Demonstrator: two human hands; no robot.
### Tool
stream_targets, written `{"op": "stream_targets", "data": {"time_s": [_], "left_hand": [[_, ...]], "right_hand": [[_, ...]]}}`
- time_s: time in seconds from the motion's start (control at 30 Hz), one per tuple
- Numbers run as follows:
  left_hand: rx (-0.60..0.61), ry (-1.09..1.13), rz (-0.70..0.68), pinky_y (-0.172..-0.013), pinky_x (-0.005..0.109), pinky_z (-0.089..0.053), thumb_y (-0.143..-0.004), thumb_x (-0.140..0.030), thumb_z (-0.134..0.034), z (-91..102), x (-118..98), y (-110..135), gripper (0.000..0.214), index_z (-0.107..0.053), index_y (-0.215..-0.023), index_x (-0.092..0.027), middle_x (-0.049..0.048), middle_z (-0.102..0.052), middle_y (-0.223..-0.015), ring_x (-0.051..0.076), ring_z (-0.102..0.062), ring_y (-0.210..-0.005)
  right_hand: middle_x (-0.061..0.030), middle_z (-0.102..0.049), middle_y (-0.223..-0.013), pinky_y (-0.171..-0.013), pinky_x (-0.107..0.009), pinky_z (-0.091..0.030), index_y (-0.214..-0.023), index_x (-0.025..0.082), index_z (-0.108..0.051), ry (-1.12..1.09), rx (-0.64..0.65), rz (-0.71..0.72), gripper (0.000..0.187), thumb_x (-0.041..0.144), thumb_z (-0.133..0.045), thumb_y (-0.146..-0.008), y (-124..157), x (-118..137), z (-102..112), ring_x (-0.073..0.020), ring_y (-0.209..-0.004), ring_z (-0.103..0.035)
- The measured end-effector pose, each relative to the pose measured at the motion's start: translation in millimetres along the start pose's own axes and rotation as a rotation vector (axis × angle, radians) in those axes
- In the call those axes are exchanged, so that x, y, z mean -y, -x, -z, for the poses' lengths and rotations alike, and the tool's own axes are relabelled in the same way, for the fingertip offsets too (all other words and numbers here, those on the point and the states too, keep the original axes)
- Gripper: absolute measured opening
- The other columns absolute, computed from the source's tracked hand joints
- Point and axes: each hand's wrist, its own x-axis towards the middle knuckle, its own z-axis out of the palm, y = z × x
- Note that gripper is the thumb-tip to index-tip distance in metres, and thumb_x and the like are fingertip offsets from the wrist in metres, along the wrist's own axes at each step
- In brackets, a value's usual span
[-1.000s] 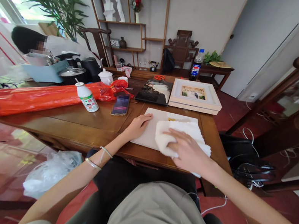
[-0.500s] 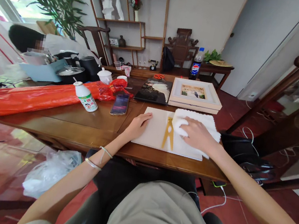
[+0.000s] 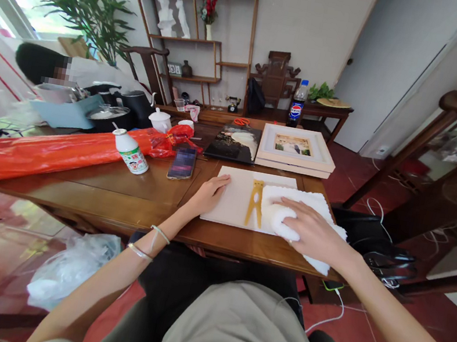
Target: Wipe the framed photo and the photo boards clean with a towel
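Observation:
A white flat board (image 3: 234, 201) lies on the wooden table (image 3: 135, 196) in front of me. My left hand (image 3: 209, 193) rests on the board's left edge with fingers laid flat. My right hand (image 3: 310, 232) presses down on a bunched white cloth (image 3: 296, 212) that covers the board's right part. A gold stand-like piece (image 3: 254, 209) shows on the board, just left of the cloth.
A white picture frame (image 3: 297, 148) and a dark photo panel (image 3: 236, 143) lie behind the board. A phone (image 3: 183, 163), a small white bottle (image 3: 130, 152) and a long red plastic bag (image 3: 46, 153) sit to the left. Another person (image 3: 48, 65) sits far left. Cables (image 3: 376, 212) run on the floor to the right.
My right hand has slid the cloth from the board's near right part up and back toward the near edge, uncovering the gold piece. My left hand has stayed in place.

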Motion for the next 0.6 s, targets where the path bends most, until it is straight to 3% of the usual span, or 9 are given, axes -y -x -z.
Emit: {"op": "stream_targets", "data": {"time_s": [0.1, 0.2, 0.37, 0.47, 0.6], "left_hand": [[-0.006, 0.002, -0.003, -0.11, 0.041, -0.034, -0.089, -0.021, -0.038, -0.6, 3.4, -1.9, 0.038, -0.061, -0.118, -0.015, 0.0089, -0.055, -0.133, 0.022, -0.048, -0.126], [-0.007, -0.002, -0.009, -0.11, 0.041, -0.035, -0.088, -0.021, -0.038, -1.0, 5.3, -2.9, 0.038, -0.061, -0.118, -0.016, 0.0082, -0.055, -0.133, 0.022, -0.048, -0.126], [-0.016, -0.016, 0.001, -0.11, 0.04, -0.035, -0.088, -0.02, -0.039, -2.4, 3.6, -3.3, 0.037, -0.062, -0.116, -0.015, 0.0092, -0.056, -0.132, 0.022, -0.049, -0.125], [-0.047, -0.022, 0.027, -0.109, 0.039, -0.036, -0.088, -0.019, -0.04, -4.5, 1.7, -3.0, 0.036, -0.063, -0.115, -0.014, 0.0101, -0.057, -0.131, 0.022, -0.05, -0.124], [-0.057, -0.017, 0.035, -0.109, 0.038, -0.036, -0.088, -0.018, -0.04, -5.9, 1.3, -2.6, 0.036, -0.062, -0.115, -0.011, 0.0117, -0.057, -0.13, 0.022, -0.05, -0.124]], "right_hand": [[-0.0127, -0.053, -0.132, -0.098, -0.046, -0.04, -0.08, 0.018, -0.066, 0.002, -0.024, 0.013, 0.008, 0.021, -0.059, -0.078, -10.5, -10.8, 1.6, -0.0306, -0.123, -0.047], [-0.015, -0.062, -0.115, -0.089, -0.043, -0.045, -0.087, 0.017, -0.066, 0.062, -0.026, -0.037, 0.023, 0.033, -0.051, -0.087, -30.2, -30.0, -1.9, -0.0292, -0.108, -0.056], [-0.0171, -0.062, -0.112, -0.089, -0.044, -0.044, -0.092, 0.014, -0.067, 0.159, -0.043, -0.079, 0.021, 0.026, -0.05, -0.086, -60.2, -52.2, -8.1, -0.0311, -0.11, -0.054], [-0.0171, -0.059, -0.118, -0.091, -0.04, -0.043, -0.085, 0.014, -0.067, 0.095, 0.026, -0.015, 0.016, 0.014, -0.053, -0.077, -48.4, -31.3, 0.9, -0.0304, -0.113, -0.053], [-0.0108, -0.057, -0.123, -0.094, -0.036, -0.043, -0.076, 0.019, -0.064, -0.012, 0.155, 0.032, 0.021, 0.005, -0.055, -0.064, -6.5, 18.2, 23.8, -0.0288, -0.116, -0.051]]}}
